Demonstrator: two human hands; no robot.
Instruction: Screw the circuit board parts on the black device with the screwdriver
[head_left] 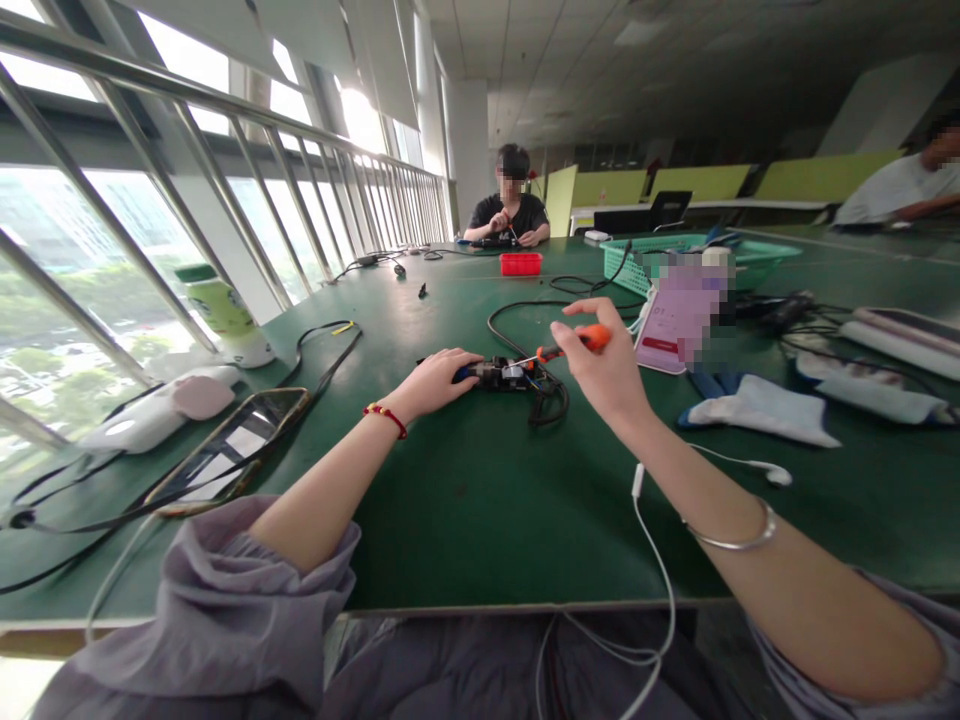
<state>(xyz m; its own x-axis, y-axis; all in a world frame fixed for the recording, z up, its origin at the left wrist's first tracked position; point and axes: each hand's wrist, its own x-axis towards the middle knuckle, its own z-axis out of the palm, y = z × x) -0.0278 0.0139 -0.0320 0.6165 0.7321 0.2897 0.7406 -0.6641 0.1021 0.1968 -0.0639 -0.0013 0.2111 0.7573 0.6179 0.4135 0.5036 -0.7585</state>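
Observation:
My left hand (444,379) is closed over the left end of a dark, opened device (510,374) that lies on the green table, its inner parts and thin wires showing. A black cable (551,404) is coiled at the device's right end. In my right hand (606,368) is a screwdriver with an orange handle (592,339), held between thumb and fingers and tilted. Its metal shaft points left, with the tip at or just above the device's right part; whether it touches, I cannot tell.
Left of my arm lie a phone (236,450), a white device (161,410) and a green cup (225,315). To the right are a propped pink phone (671,325), gloves (765,408) and a green basket (626,268). A red box (520,264) stands farther back, before a seated person (510,205).

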